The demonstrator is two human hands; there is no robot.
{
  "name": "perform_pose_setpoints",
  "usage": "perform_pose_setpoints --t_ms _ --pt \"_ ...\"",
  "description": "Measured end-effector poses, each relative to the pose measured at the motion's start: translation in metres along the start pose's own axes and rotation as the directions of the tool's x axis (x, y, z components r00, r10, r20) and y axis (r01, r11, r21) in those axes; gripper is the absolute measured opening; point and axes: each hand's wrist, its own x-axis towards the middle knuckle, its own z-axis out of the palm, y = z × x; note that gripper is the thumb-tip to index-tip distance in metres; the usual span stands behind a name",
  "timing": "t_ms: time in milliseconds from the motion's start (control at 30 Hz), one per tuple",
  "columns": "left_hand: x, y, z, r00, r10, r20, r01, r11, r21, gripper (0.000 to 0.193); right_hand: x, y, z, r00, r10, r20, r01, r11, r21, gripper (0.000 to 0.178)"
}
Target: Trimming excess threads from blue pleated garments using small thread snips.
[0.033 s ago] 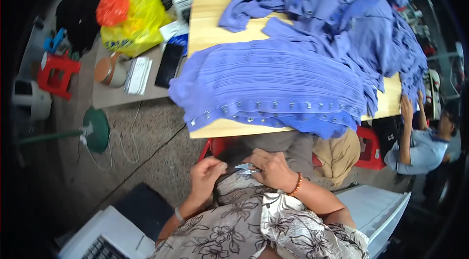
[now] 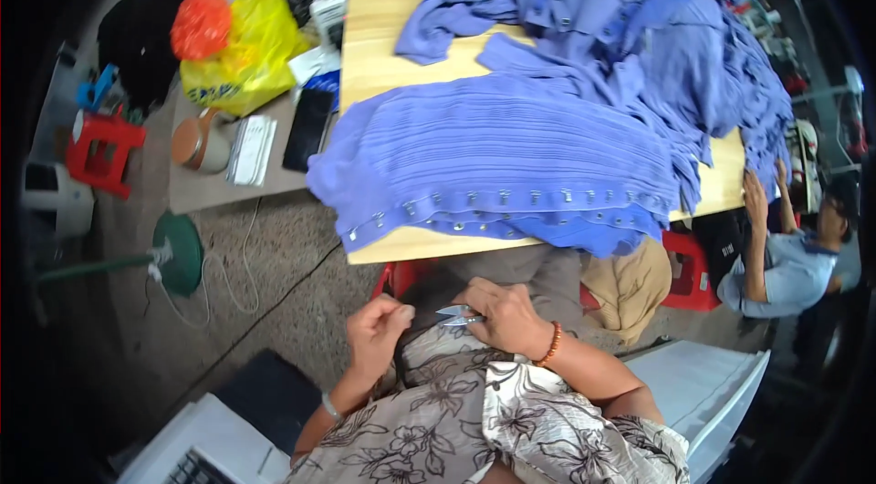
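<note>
My right hand [image 2: 511, 315] is closed around a pair of small thread snips [image 2: 459, 315], held over my lap with the blades apart and pointing left. Beside the blade tips, my left hand [image 2: 376, 333] has its fingers pinched together; whatever is in them is too small to make out. Beyond both hands, a violet-blue ribbed knit garment [image 2: 511, 137] lies flat along the near edge of the wooden table [image 2: 401, 251], apart from my hands. A row of small fasteners runs along its near border.
A heap of similar violet-blue garments [image 2: 630, 28] covers the table's far right. To the left, a low table [image 2: 205, 197] bears a phone [image 2: 310, 128], a lidded mug [image 2: 203, 142] and a yellow bag [image 2: 242, 51]. A co-worker [image 2: 789, 270] sits at the right, hands at the heap.
The view has shifted slightly, so the tables and garments sit a little further left. My left hand has moved slightly left; my right hand keeps hold of the snips.
</note>
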Motion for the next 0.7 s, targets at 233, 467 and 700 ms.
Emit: perform_pose_setpoints --t_ms 233,467,700 --pt "0.054 0.062 0.021 0.739 0.666 0.101 -0.603 0.588 0.539 0.027 -0.011 0.017 -0.009 0.980 0.045 -0.194 -0.038 0.999 0.040 0.029" --pt "0.114 0.090 0.073 0.584 0.742 0.329 -0.677 0.222 0.702 0.032 -0.005 0.016 -0.042 0.928 0.092 -0.360 -0.076 0.995 0.059 0.026" --pt "0.136 0.077 0.089 0.552 0.714 0.432 -0.662 0.059 0.747 0.021 -0.005 0.025 -0.054 0.894 0.085 -0.439 -0.054 0.995 0.081 0.026"
